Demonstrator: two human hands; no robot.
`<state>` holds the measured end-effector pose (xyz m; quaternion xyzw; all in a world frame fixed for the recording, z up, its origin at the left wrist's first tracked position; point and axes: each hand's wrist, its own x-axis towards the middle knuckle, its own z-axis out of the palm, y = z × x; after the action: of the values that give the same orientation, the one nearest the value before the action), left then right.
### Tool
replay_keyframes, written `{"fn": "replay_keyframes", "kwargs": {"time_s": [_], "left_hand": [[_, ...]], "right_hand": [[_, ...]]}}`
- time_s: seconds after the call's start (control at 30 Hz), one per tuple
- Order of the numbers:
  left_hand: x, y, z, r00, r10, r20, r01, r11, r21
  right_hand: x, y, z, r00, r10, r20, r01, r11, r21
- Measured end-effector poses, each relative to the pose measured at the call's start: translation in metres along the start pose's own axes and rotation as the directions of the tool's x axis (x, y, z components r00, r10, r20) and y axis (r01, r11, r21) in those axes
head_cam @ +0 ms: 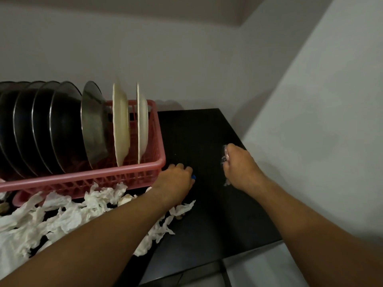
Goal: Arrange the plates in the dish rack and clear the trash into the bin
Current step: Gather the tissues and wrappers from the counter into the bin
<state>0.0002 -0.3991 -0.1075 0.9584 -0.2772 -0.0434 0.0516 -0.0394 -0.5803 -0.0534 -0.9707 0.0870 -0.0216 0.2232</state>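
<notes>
A pink plastic dish rack (116,172) stands on a black table (207,220). Several steel plates (47,129) stand upright in it, with two cream plates (121,129) at its right end. Crumpled white tissues (62,216) lie in front of the rack. My left hand (176,183) is by the rack's front right corner, fingers curled round a small blue thing (193,177). To the right, my right hand (238,166) grips crumpled clear plastic wrap (224,154). No bin is in view.
White walls meet in a corner behind and to the right of the table. The table's right and front edges drop to a pale floor (269,266). Small brownish scraps (126,198) lie among the tissues.
</notes>
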Motion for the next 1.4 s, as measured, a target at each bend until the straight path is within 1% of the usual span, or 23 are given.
{"fn": "replay_keyframes", "kwargs": {"time_s": [0.07, 0.13, 0.23, 0.27, 0.33, 0.37, 0.43, 0.5, 0.57, 0.63, 0.7, 0.8, 0.87, 0.93, 1.0, 1.07, 1.2, 1.33, 1.4], "left_hand": [[0.015, 0.004, 0.004, 0.997, -0.065, 0.044, 0.065, 0.998, 0.007], [0.028, 0.006, 0.008, 0.989, -0.102, 0.105, 0.097, 0.994, 0.056], [0.037, 0.009, 0.014, 0.981, -0.098, 0.168, 0.06, 0.974, 0.22], [0.038, 0.01, 0.016, 0.982, -0.084, 0.168, 0.04, 0.967, 0.25], [0.036, 0.009, 0.015, 0.984, -0.073, 0.161, 0.03, 0.966, 0.255], [0.035, 0.009, 0.012, 0.988, -0.063, 0.144, 0.028, 0.972, 0.232], [0.031, 0.008, 0.001, 0.998, -0.017, 0.058, 0.009, 0.991, 0.135], [0.023, 0.008, -0.015, 1.0, 0.008, -0.019, -0.009, 0.999, -0.036], [0.015, 0.007, -0.031, 1.0, -0.018, -0.005, 0.017, 0.989, -0.147], [0.007, 0.002, -0.043, 0.999, -0.034, -0.011, 0.032, 0.986, -0.165], [-0.005, -0.006, -0.049, 0.999, 0.012, -0.034, -0.019, 0.979, -0.205], [-0.026, -0.018, -0.05, 0.994, 0.097, -0.047, -0.106, 0.966, -0.237], [-0.038, -0.027, -0.047, 0.993, 0.102, -0.062, -0.114, 0.964, -0.238], [-0.048, -0.036, -0.044, 0.994, 0.075, -0.085, -0.095, 0.959, -0.266], [-0.058, -0.042, -0.04, 0.992, 0.065, -0.107, -0.092, 0.958, -0.272], [-0.067, -0.048, -0.036, 0.993, 0.061, -0.103, -0.087, 0.959, -0.271], [-0.075, -0.058, -0.033, 0.991, 0.045, -0.124, -0.079, 0.956, -0.284], [-0.075, -0.068, -0.039, 0.985, 0.043, -0.165, -0.091, 0.95, -0.299], [-0.074, -0.07, -0.041, 0.984, 0.049, -0.17, -0.098, 0.951, -0.292]], "right_hand": [[-0.006, 0.005, 0.002, 1.0, 0.001, 0.03, -0.001, 1.0, 0.008], [-0.012, 0.01, 0.006, 0.999, 0.019, 0.051, -0.022, 0.999, 0.044], [-0.019, 0.018, 0.009, 0.996, 0.055, 0.073, -0.066, 0.986, 0.156], [-0.022, 0.02, 0.009, 0.996, 0.041, 0.082, -0.054, 0.983, 0.175], [-0.028, 0.024, 0.01, 0.993, -0.023, 0.118, 0.004, 0.986, 0.164], [-0.031, 0.026, 0.012, 0.991, -0.039, 0.131, 0.019, 0.989, 0.144], [-0.038, 0.023, 0.016, 0.989, -0.047, 0.138, 0.028, 0.99, 0.135], [-0.042, 0.016, 0.023, 0.984, -0.042, 0.172, 0.02, 0.992, 0.127], [-0.047, 0.005, 0.032, 0.969, -0.069, 0.237, 0.033, 0.988, 0.151], [-0.053, -0.007, 0.043, 0.953, -0.117, 0.278, 0.072, 0.983, 0.167], [-0.057, -0.02, 0.053, 0.944, -0.177, 0.278, 0.137, 0.978, 0.157], [-0.063, -0.034, 0.068, 0.924, -0.274, 0.267, 0.26, 0.962, 0.087], [-0.066, -0.04, 0.077, 0.912, -0.321, 0.257, 0.325, 0.945, 0.03], [-0.069, -0.044, 0.086, 0.919, -0.309, 0.246, 0.329, 0.943, -0.045], [-0.069, -0.046, 0.093, 0.932, -0.253, 0.259, 0.29, 0.95, -0.115], [-0.069, -0.047, 0.095, 0.936, -0.234, 0.263, 0.276, 0.951, -0.137], [-0.064, -0.049, 0.086, 0.949, -0.244, 0.202, 0.251, 0.968, -0.011], [-0.058, -0.05, 0.06, 0.98, -0.169, 0.105, 0.152, 0.977, 0.149], [-0.055, -0.048, 0.046, 0.991, -0.118, 0.064, 0.098, 0.963, 0.253]]}}
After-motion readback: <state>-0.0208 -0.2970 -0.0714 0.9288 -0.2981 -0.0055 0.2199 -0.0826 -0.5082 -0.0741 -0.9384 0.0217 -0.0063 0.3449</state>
